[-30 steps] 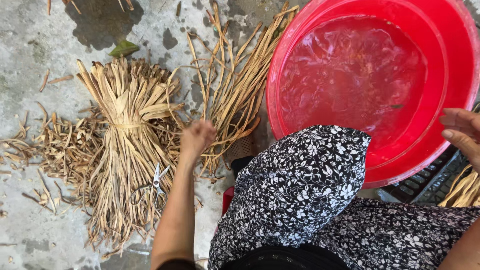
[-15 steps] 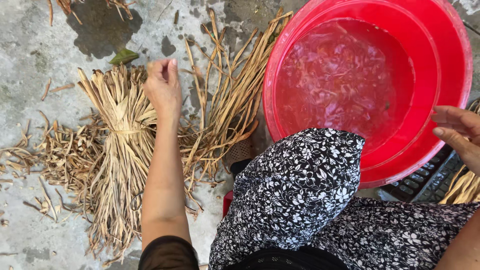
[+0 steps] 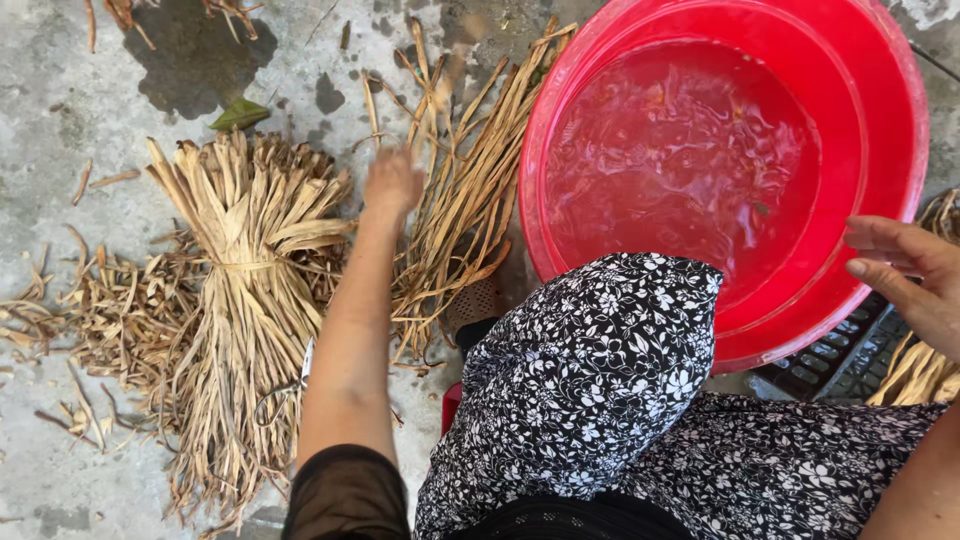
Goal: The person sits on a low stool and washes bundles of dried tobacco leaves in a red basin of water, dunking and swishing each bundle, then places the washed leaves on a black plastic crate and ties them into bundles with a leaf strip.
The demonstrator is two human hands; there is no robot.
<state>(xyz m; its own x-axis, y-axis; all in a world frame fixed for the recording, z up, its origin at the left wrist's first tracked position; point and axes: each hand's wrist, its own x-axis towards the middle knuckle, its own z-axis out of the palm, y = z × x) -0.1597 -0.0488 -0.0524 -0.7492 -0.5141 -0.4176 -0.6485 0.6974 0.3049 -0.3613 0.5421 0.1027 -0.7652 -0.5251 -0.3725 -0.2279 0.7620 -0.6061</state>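
Loose dried stalks (image 3: 470,190) lie just right of the left hand (image 3: 392,183).

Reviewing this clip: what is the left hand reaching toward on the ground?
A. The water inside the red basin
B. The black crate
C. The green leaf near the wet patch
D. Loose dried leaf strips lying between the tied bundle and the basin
D. The left hand is stretched out over the loose dried strips, which lie between the tied bundle and the red basin; its motion blur hides any grip.
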